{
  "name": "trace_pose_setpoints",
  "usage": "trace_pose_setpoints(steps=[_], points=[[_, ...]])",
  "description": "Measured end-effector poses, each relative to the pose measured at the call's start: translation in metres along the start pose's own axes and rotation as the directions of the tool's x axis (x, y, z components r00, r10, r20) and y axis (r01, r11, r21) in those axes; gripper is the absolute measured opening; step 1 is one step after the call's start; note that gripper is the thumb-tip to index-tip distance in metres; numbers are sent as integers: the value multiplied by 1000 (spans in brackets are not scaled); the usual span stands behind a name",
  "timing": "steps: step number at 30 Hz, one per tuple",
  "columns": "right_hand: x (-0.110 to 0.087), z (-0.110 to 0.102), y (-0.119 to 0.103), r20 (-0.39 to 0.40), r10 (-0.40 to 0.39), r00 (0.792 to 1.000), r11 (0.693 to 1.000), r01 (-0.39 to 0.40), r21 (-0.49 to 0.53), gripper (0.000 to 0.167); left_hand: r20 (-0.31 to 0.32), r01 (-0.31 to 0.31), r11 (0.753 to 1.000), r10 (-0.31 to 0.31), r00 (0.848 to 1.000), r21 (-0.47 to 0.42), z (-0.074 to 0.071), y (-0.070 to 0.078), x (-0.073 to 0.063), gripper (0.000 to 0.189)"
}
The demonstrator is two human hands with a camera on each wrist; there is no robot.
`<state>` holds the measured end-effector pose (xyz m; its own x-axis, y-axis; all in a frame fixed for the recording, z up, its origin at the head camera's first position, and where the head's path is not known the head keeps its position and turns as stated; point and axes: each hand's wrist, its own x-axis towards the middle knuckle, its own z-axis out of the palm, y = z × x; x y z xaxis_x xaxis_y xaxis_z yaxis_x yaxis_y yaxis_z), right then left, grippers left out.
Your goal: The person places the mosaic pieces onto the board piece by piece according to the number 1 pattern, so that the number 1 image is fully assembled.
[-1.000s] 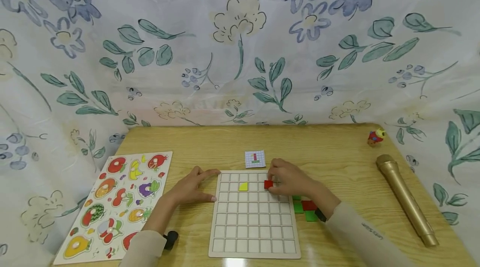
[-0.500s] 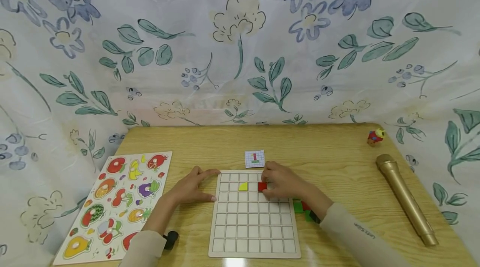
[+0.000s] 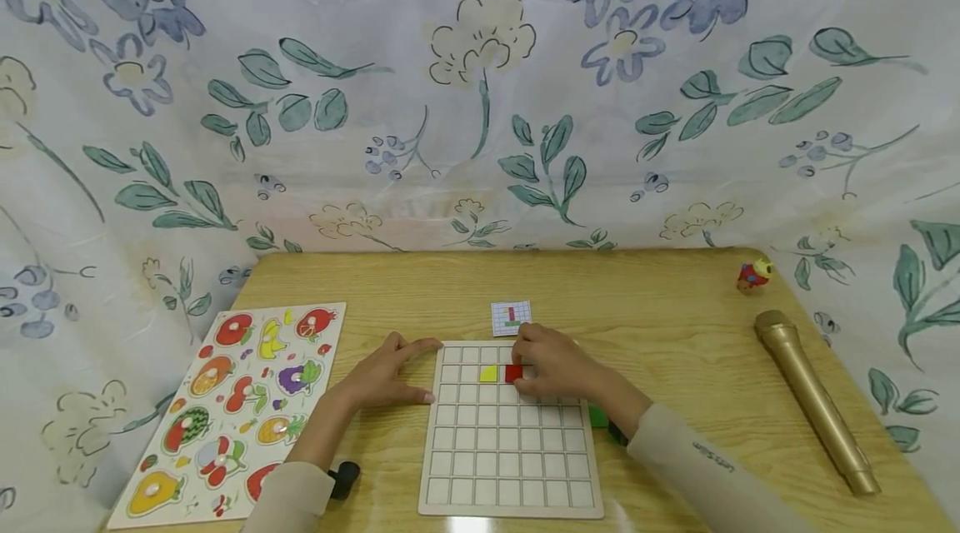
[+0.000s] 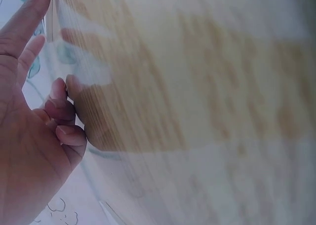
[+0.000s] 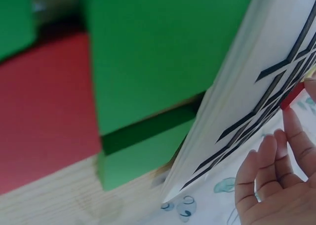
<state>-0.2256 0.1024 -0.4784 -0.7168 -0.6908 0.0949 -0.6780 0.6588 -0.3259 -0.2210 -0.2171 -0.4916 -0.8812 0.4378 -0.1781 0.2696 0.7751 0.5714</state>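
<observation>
A pale wooden grid board (image 3: pixel 499 511) lies flat before me. In its second row from the top sits a yellow tile (image 3: pixel 489 373) with one corner cut away. My right hand (image 3: pixel 558 362) pinches a red square tile (image 3: pixel 513 373) between thumb and index finger, just right of the yellow one; whether it is seated in a cell I cannot tell. My left hand (image 3: pixel 382 375) holds thumb and index finger spread against the board's left edge. In the left wrist view its other fingers are bent at the tabletop.
A grid pattern card (image 3: pixel 510 318) lies behind the board. Green tiles (image 5: pixel 158 47) and a red tile (image 5: pixel 44 111) are piled at its right, partly under my right forearm. A fruit puzzle (image 3: pixel 232 400) lies left; a gold microphone (image 3: pixel 813 400) and small toy figure (image 3: pixel 753 275) lie right.
My right hand has slid the red tile leftward along the second row, from two columns or so away to beside the yellow tile. The left hand has stayed put.
</observation>
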Motion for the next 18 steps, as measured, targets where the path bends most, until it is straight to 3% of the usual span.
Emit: trace_pose_setpoints(steps=[18], points=[[4,3,-4,-22,-4,1000,999,3,-38,21,1,13,1000,-13,1000,-17,1,0,1,79]])
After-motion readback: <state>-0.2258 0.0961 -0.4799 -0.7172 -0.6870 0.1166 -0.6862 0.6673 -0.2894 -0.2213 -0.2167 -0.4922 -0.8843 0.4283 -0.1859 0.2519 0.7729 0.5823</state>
